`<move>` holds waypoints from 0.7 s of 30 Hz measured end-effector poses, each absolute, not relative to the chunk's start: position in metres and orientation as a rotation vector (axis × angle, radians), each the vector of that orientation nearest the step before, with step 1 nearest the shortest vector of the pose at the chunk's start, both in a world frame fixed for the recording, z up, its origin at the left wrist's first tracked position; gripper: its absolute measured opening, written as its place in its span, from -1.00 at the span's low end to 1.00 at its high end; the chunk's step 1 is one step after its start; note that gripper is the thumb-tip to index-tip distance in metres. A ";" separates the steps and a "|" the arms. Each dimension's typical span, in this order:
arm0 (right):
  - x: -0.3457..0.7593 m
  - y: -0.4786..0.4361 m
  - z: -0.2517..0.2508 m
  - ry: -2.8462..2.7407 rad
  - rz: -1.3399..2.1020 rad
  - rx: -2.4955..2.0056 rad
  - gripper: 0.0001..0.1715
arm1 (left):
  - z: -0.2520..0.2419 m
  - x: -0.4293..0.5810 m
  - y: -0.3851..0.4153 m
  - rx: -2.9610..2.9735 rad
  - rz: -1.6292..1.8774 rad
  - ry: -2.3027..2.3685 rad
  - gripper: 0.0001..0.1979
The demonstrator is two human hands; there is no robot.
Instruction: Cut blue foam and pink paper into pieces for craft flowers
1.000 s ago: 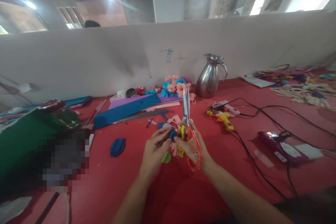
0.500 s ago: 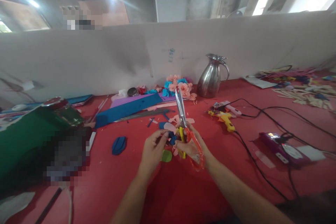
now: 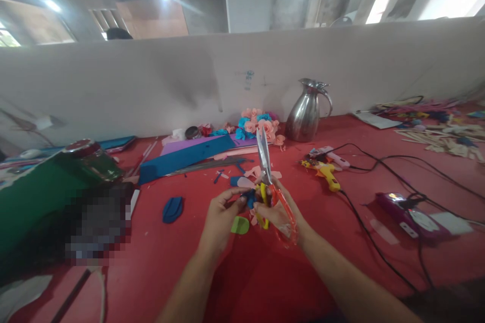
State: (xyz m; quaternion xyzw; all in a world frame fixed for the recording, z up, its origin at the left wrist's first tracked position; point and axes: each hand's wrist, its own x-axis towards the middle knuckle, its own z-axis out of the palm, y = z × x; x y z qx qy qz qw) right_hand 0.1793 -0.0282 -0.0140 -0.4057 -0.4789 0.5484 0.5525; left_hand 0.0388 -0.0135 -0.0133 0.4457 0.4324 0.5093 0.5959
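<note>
Both my hands are together over the red table, in front of a pile of paper flowers. My left hand (image 3: 223, 214) pinches a small dark blue crumpled paper piece (image 3: 249, 198) between thumb and fingers. My right hand (image 3: 278, 212) is closed around scissors (image 3: 264, 156), blades pointing up and away, with an orange handle beside a yellow loop. Its thumb tip also rests against the blue piece. Under the hands lie a green rounded paper piece (image 3: 240, 225) and pink scraps. Left of them sits a stack of blue paper petals (image 3: 173, 210).
Blue paper sheets (image 3: 185, 159) and pink and blue paper flowers (image 3: 259, 125) lie at the back, near a steel jug (image 3: 306, 111). A yellow glue gun (image 3: 328, 176), cables and a purple power strip (image 3: 409, 217) are to the right. A jar (image 3: 93, 161) stands left.
The fingers of my left hand have shifted slightly on the blue piece, which has turned a little. The scissors stay in my right hand, nearly unmoved.
</note>
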 end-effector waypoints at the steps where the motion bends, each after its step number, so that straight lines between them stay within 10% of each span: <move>1: 0.179 -0.028 -0.015 -1.138 1.299 -0.968 -0.53 | -0.014 0.040 -0.014 0.967 1.182 0.976 -0.74; 21: 0.193 -0.111 -0.017 -0.950 2.154 -0.831 -0.26 | -0.017 0.014 0.004 0.573 1.630 0.939 -0.75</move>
